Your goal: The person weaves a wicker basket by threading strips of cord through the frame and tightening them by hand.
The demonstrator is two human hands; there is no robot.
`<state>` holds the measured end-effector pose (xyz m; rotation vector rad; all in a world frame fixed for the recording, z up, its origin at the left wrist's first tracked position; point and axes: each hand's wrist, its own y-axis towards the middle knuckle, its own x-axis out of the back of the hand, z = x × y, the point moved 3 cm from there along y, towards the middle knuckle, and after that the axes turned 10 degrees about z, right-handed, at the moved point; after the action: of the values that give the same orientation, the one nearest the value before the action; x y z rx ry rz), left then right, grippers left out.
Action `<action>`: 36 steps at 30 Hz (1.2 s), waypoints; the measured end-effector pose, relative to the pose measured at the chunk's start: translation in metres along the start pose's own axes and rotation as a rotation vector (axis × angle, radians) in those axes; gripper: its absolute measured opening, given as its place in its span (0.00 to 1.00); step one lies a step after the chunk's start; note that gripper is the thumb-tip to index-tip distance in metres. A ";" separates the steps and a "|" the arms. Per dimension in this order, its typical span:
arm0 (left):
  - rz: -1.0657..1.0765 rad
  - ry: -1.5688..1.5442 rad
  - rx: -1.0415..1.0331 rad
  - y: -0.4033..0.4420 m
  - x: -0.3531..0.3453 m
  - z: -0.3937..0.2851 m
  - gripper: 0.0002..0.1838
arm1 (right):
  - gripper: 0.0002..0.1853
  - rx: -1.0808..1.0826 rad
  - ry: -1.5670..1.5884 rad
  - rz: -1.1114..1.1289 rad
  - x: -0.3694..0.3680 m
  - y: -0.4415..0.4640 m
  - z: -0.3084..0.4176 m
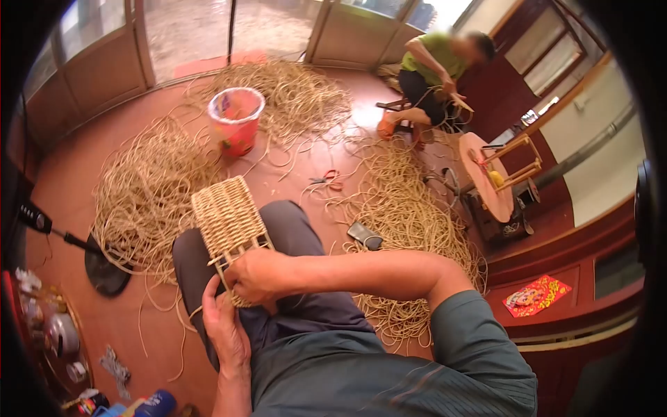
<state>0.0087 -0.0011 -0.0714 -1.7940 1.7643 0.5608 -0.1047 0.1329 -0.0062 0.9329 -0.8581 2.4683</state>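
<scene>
A box-shaped woven straw basket (229,212) lies across my lap, its far part closely woven and bare frame rods showing near my hands. My right hand (258,274) is closed over the frame at the near part; what its fingertips pinch is hidden. Below it, my left hand (226,326) holds the basket's near end from the side, with its fingers bent against the weave. A strand of straw cord (189,321) hangs beside my left hand and trails toward the floor.
Heaps of straw cord (156,187) cover much of the floor. A red bucket (236,125), scissors (326,181) and a dark phone-like object (365,236) lie or stand ahead. A seated person (434,76) handles cord near a round-topped stool (486,177). A fan base (108,264) stands left.
</scene>
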 end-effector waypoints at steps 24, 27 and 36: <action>0.071 0.110 0.034 0.000 0.001 -0.005 0.35 | 0.17 0.003 -0.619 -0.588 -0.052 -0.030 0.042; 0.119 0.065 0.002 0.001 0.003 0.000 0.37 | 0.17 -0.005 -0.586 -0.572 -0.051 -0.032 0.053; 0.025 0.257 -0.044 -0.005 0.003 -0.004 0.36 | 0.16 0.179 -0.029 -0.190 -0.035 -0.030 0.034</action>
<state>0.0130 -0.0061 -0.0701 -1.9483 1.9593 0.3947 -0.0486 0.1292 0.0019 1.0602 -0.5364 2.4001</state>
